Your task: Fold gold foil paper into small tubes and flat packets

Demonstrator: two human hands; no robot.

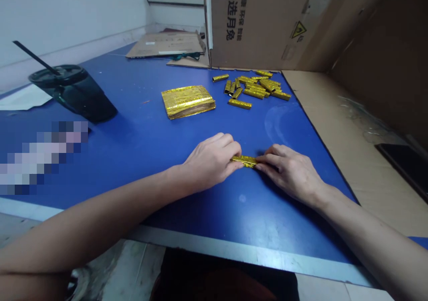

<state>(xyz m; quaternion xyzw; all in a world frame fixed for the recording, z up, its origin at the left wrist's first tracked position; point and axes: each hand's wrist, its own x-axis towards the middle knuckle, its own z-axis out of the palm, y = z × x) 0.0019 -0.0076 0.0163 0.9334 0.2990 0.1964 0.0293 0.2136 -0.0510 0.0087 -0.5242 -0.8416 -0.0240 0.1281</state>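
Note:
A narrow folded strip of gold foil paper (pixel 246 161) lies between my two hands, just above the blue table (pixel 207 212). My left hand (pixel 217 158) pinches its left end, fingers curled together. At the right end, my right hand (pixel 288 169) grips it between thumb and fingertips. Beyond my left hand sits a stack of flat gold foil sheets (pixel 187 100). Several small folded gold pieces (pixel 256 87) are heaped farther back to the right, some showing hollow ends.
A dark lidded cup with a straw (pixel 75 91) stands at the left, near a pixelated patch (pixel 43 158). Flat cardboard (pixel 163 44) lies at the back. A large cardboard box (pixel 261 24) rises behind the gold pieces, with brown board (pixel 327 127) along the right.

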